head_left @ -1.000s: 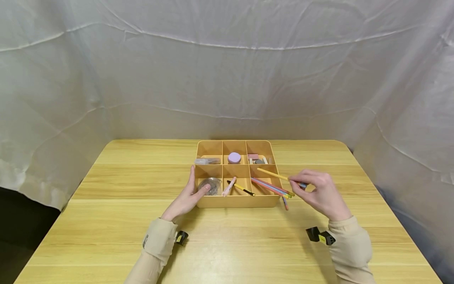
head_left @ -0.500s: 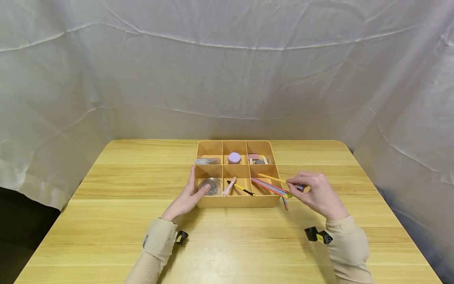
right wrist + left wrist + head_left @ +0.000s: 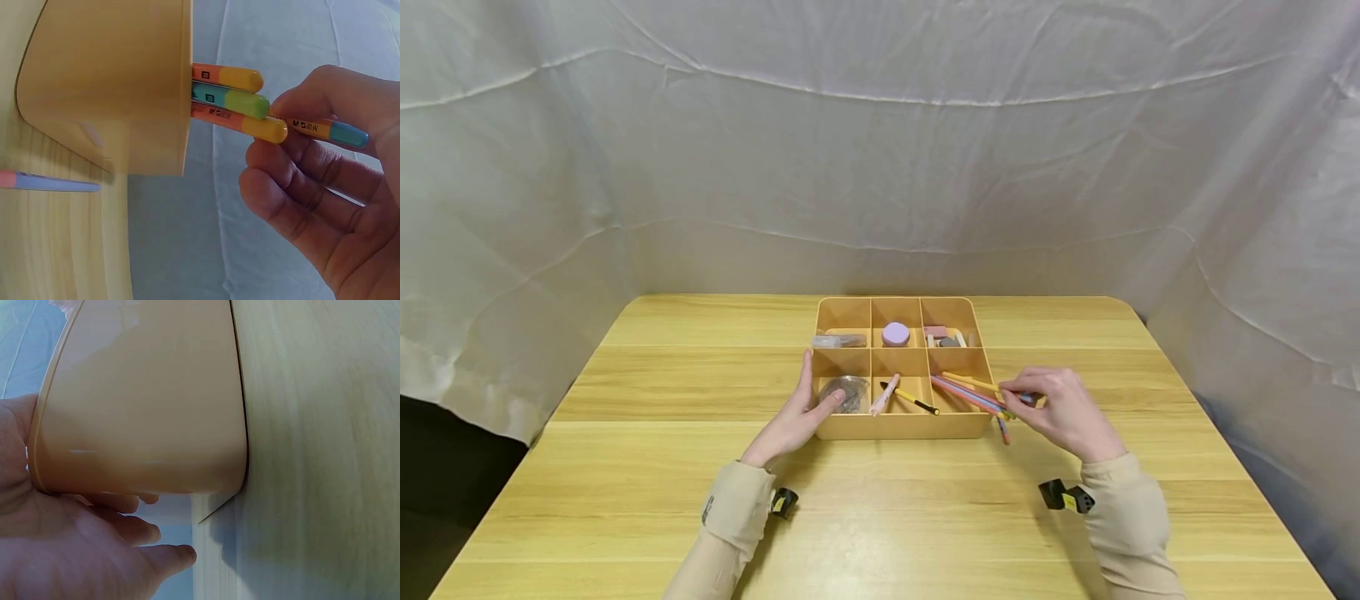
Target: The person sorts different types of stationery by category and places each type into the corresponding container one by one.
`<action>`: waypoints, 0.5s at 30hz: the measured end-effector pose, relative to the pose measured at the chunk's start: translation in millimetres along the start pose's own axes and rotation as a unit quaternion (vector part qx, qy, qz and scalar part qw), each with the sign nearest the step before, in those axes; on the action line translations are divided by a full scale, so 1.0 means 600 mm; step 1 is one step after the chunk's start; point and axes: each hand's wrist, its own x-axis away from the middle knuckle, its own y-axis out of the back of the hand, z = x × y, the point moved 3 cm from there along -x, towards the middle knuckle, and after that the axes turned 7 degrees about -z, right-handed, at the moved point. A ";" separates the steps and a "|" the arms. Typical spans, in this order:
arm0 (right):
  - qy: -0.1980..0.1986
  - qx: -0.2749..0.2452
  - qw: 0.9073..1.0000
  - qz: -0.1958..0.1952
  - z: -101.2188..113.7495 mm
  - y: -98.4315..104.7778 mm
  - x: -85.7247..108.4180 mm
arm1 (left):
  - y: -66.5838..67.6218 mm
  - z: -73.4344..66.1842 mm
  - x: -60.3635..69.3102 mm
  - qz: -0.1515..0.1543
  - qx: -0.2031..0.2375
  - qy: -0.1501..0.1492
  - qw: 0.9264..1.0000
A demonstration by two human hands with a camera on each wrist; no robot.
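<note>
My left hand (image 3: 790, 425) holds the left front corner of a tan divided organizer box (image 3: 902, 427), its thumb over the rim and its other fingers along the outside wall (image 3: 144, 400). My right hand (image 3: 1063, 412) pinches a yellow pencil (image 3: 309, 127) near its blue end. That pencil's far end lies over the front right compartment, above several coloured pencils (image 3: 962, 393) leaning there. Their yellow and green ends stick out past the rim in the right wrist view. A blue pencil with a pink end (image 3: 56, 182) lies on the table beside the box.
A clear round container (image 3: 847, 392) sits front left in the box. The front middle compartment has a pink pen (image 3: 885, 394) and a yellow-black pen (image 3: 917, 402). Behind are a clear packet (image 3: 838, 340), a purple round lid (image 3: 895, 334) and several erasers (image 3: 936, 331).
My right hand has moved left and slightly down, bringing the yellow pencil lower, close to the other pencils in the box. My left hand has stayed put.
</note>
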 end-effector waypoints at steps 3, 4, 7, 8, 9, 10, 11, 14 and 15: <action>-0.004 -0.001 1.000 0.004 -0.001 -0.003 0.000 | 0.000 -0.001 0.001 0.001 0.001 -0.001 1.000; -0.004 0.000 1.000 0.005 -0.001 -0.004 0.000 | 0.000 -0.001 0.001 0.001 0.002 0.000 1.000; -0.003 0.003 1.000 0.011 -0.002 -0.007 0.001 | 0.000 -0.001 0.001 0.000 0.004 -0.001 1.000; -0.001 0.004 1.000 0.012 -0.002 -0.008 0.001 | 0.000 -0.001 0.001 0.000 0.004 -0.001 1.000; 0.001 0.004 1.000 0.012 -0.002 -0.009 0.001 | 0.000 -0.001 0.001 -0.001 0.005 -0.002 1.000; 0.003 0.005 1.000 0.012 -0.002 -0.010 0.000 | 0.000 -0.001 0.001 0.000 0.006 -0.002 1.000; 0.005 0.006 1.000 0.012 -0.002 -0.011 0.000 | 0.000 -0.001 0.001 0.000 0.007 -0.003 1.000; 0.004 0.013 1.000 0.018 -0.004 -0.012 0.001 | 0.000 -0.001 0.001 0.001 0.008 -0.002 1.000; 0.003 0.015 1.000 0.021 -0.005 -0.012 0.002 | 0.000 -0.001 0.001 0.001 0.009 -0.003 1.000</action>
